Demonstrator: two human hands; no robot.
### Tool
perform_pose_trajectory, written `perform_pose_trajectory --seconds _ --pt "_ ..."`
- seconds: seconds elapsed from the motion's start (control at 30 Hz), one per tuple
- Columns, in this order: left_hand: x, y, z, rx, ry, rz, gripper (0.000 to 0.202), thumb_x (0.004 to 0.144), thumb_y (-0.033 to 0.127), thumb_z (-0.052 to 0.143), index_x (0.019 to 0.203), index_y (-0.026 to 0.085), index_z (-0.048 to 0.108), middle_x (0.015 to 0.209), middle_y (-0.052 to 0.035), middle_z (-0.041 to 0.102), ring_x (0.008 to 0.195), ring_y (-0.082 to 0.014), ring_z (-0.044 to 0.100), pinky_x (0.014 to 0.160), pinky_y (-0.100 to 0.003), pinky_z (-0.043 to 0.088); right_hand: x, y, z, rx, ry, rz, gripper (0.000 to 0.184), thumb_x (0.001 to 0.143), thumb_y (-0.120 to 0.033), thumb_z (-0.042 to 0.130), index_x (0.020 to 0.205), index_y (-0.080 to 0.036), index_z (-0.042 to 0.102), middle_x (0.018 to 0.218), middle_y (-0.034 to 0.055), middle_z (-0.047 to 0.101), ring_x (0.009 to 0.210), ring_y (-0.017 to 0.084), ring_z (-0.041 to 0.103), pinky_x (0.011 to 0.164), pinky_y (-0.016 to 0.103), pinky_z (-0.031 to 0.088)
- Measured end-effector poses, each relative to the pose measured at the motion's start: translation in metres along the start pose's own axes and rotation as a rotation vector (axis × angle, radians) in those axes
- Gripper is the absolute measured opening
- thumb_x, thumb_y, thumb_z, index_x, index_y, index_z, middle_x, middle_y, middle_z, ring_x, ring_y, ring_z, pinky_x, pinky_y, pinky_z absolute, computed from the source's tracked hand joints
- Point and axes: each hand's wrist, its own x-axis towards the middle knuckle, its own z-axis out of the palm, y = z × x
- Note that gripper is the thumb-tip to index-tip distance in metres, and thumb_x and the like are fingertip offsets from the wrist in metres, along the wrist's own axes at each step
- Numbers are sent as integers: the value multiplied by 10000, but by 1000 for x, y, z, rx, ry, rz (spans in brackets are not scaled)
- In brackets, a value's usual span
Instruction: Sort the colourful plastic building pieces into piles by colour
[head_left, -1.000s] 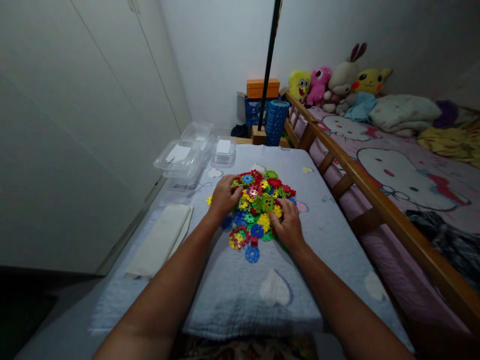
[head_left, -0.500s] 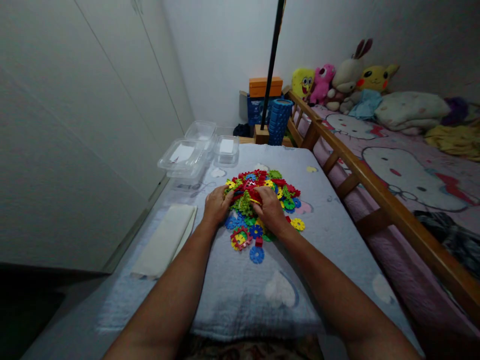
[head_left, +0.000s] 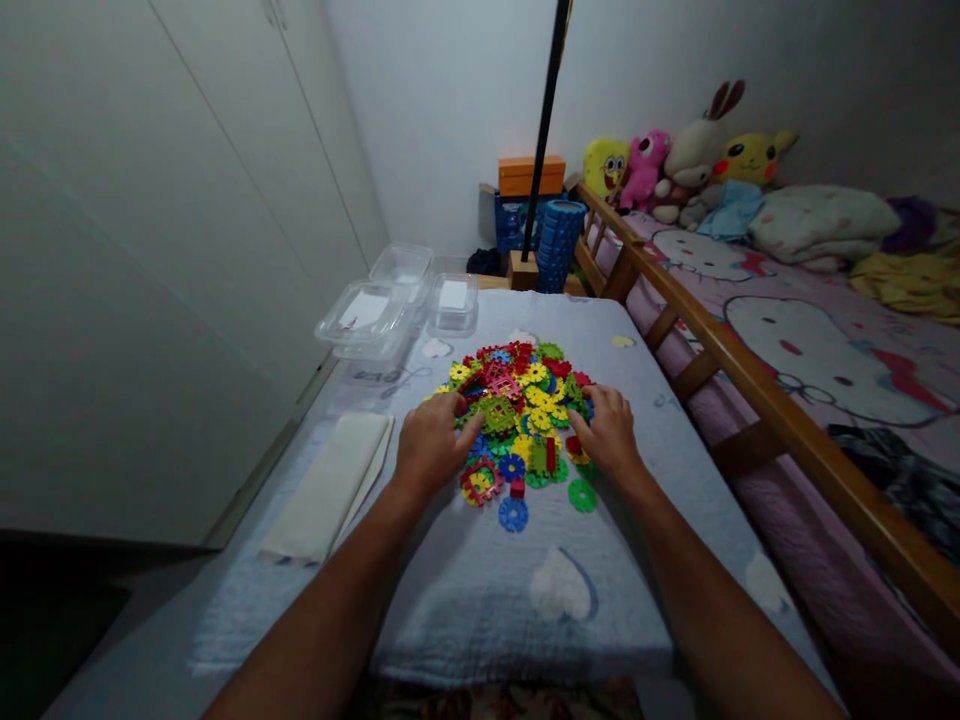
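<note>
A heap of red, yellow, green and blue plastic notched pieces (head_left: pixel 517 395) lies mid-way on the pale-blue cloth-covered surface (head_left: pixel 465 600). The left hand (head_left: pixel 431 440) rests at its left edge, thumb and fingers apart; the right hand (head_left: pixel 609 430), likewise spread, touches its right edge. A round green plastic notched disc (head_left: pixel 582 495) lies near the right hand. Clear plastic boxes (head_left: pixel 386 338) stand far left.

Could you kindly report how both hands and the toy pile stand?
Left hand open at the left of the pile; right hand open at its right. Pile loosely heaped between them. Tubs apart, beyond the pile.
</note>
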Motion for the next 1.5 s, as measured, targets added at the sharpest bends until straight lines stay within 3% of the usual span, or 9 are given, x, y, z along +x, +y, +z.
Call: perform_pose_trajectory --seconds 0.13,0.3,0.43,0.63,0.83,1.1,1.3,1.5 --pt "-45 4 2 76 -195 46 681 820 671 669 1337 234 597 1205 -151 688 1137 -359 618 984 -487 479 8 29 14 -49 -14 114 529 880 -448 604 1341 -192 563 1322 176 592 1245 359 507 1069 553 392" --pt "-69 0 20 48 -278 110 1002 696 624 792 1542 232 428 1469 -192 516 1373 -420 450 1135 -575 392 19 27 32 5 -97 139 652 872 -541 595 1417 -192 511 1339 174 565 1259 356 505 1069 550 392" --pt "-62 6 35 -46 -307 131 951 718 518 795 1546 244 418 1543 -170 433 1445 -414 360 1207 -578 316 17 14 37 53 -118 80 643 856 -527 612 1404 -197 541 1335 166 560 1261 354 507 1065 543 408" --pt "-48 19 57 -192 -200 128 833 763 373 759 1514 210 439 1445 -170 478 1375 -367 431 1193 -565 349 4 -9 35 168 -139 -44 612 875 -435 601 1416 -154 543 1325 183 615 1230 337 547 1067 529 437" --pt "-36 40 67 -332 -158 70 859 702 172 702 1510 261 425 1487 -141 421 1394 -333 463 1192 -513 400 0 -26 30 332 -163 -32 608 855 -451 611 1383 -152 569 1327 186 658 1213 332 606 1067 525 463" --pt "-22 65 86 -456 -59 10 899 682 150 730 1512 256 400 1612 -158 272 1471 -353 414 1192 -509 435 1 -38 15 587 -203 139 502 862 -503 610 1269 -210 625 1221 106 718 1107 286 662 999 451 509" --pt "-8 71 95 -560 0 26 845 674 132 717 1468 218 443 1518 -160 395 1461 -323 416 1236 -488 369 9 -34 13 985 -242 342 395 793 -526 689 1044 -222 660 992 24 724 931 218 673 877 350 536" --pt "9 81 94 -704 -8 -11 742 642 106 725 1351 227 543 1332 -119 566 1301 -297 547 1186 -471 398 16 -31 13 1239 -141 605 330 725 -490 747 897 -223 658 829 -1 711 818 204 688 785 327 560"
